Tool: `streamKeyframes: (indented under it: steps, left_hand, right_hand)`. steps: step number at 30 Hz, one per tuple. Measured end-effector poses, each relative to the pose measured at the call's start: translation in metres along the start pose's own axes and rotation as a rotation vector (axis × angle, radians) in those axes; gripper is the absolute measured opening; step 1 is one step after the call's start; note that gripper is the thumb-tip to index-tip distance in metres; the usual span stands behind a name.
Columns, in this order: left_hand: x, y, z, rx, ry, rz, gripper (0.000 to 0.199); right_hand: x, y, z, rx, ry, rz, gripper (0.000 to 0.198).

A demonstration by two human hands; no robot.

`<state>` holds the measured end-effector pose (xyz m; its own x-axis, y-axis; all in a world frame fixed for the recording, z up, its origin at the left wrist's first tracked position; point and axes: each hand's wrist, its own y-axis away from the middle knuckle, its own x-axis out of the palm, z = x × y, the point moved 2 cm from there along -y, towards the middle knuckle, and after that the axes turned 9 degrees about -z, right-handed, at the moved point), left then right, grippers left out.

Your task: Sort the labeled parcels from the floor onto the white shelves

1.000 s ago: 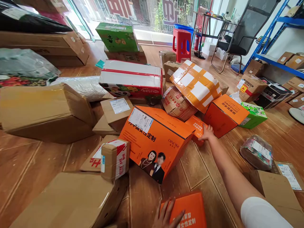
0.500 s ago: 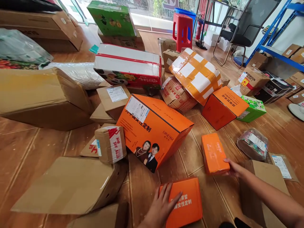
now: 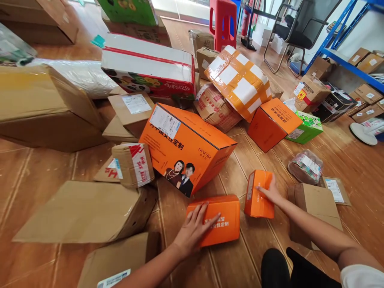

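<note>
My left hand (image 3: 193, 228) lies with its fingers spread across the top of a flat orange box (image 3: 229, 232) with white lettering, which sits on the floor. To the right, my right hand (image 3: 270, 190) grips a smaller orange box (image 3: 255, 202) by its right side; its thumb or a finger crosses the printed face. A pale label shows on that box's left side. Just beyond both stands a large orange carton (image 3: 207, 176), tilted in view, with a shipping label and a printed picture of two people.
Brown cartons (image 3: 81, 208) lie at the left, and another brown carton (image 3: 318, 206) is beside my right forearm. Behind are a white-and-red box (image 3: 150, 56), an orange-and-white taped parcel (image 3: 240, 82) and an orange box (image 3: 273, 124). A red stool (image 3: 223, 24) stands farther back.
My right hand has turned the smaller orange box and shifted its hold towards the top right. My left hand has stayed on the flat orange box. The view has shifted.
</note>
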<state>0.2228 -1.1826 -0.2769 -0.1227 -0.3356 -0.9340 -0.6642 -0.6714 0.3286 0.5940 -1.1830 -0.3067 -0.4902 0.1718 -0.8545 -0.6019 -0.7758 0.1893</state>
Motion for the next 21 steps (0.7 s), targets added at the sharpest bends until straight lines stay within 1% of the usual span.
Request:
streamKeyframes:
  steps: [2, 3, 4, 6, 8, 9, 10, 12, 14, 15, 16, 18, 19, 21]
  left_hand:
    - [0.013, 0.007, 0.007, -0.023, -0.005, -0.118, 0.091]
    - [0.022, 0.012, 0.009, -0.032, -0.01, -0.151, 0.087]
    - [0.033, 0.02, 0.008, -0.035, -0.018, -0.151, 0.086]
    - [0.054, 0.037, 0.0, 0.018, -0.025, -0.063, 0.089]
    - [0.067, 0.054, -0.013, 0.126, -0.006, 0.051, 0.095]
    - [0.068, 0.061, -0.02, 0.163, 0.012, 0.082, 0.096]
    - [0.065, 0.065, -0.026, 0.168, 0.027, 0.09, 0.098]
    - [0.051, 0.065, -0.032, 0.085, 0.042, 0.072, 0.109]
    - [0.035, 0.06, -0.033, 0.008, 0.077, 0.062, 0.125]
    - [0.029, 0.057, -0.032, 0.008, 0.101, 0.067, 0.127]
    - [0.026, 0.056, -0.031, 0.034, 0.127, 0.067, 0.123]
    - [0.032, 0.062, -0.029, 0.108, 0.161, 0.04, 0.113]
    - [0.04, 0.069, -0.028, 0.138, 0.163, 0.014, 0.113]
    - [0.063, 0.088, -0.026, 0.2, 0.158, -0.064, 0.111]
  right_hand:
    - [0.012, 0.01, 0.017, 0.083, 0.075, -0.001, 0.134]
    - [0.015, 0.013, 0.023, 0.117, 0.104, -0.006, 0.139]
    - [0.016, 0.016, 0.028, 0.129, 0.127, -0.009, 0.142]
    - [0.012, 0.017, 0.03, 0.107, 0.154, -0.002, 0.143]
    - [0.005, 0.015, 0.025, 0.036, 0.182, 0.016, 0.143]
    - [0.001, 0.013, 0.022, -0.014, 0.202, 0.028, 0.142]
    - [-0.002, 0.011, 0.018, -0.064, 0.227, 0.046, 0.141]
    - [-0.008, 0.009, 0.011, -0.143, 0.287, 0.1, 0.141]
    - [-0.012, 0.008, 0.007, -0.155, 0.358, 0.15, 0.14]
    - [-0.013, 0.009, 0.006, -0.144, 0.391, 0.163, 0.14]
    - [-0.014, 0.01, 0.006, -0.132, 0.417, 0.167, 0.14]
    - [-0.016, 0.012, 0.007, -0.129, 0.443, 0.157, 0.138]
    - [-0.017, 0.012, 0.007, -0.14, 0.443, 0.147, 0.137]
    - [-0.019, 0.011, 0.004, -0.171, 0.426, 0.128, 0.135]
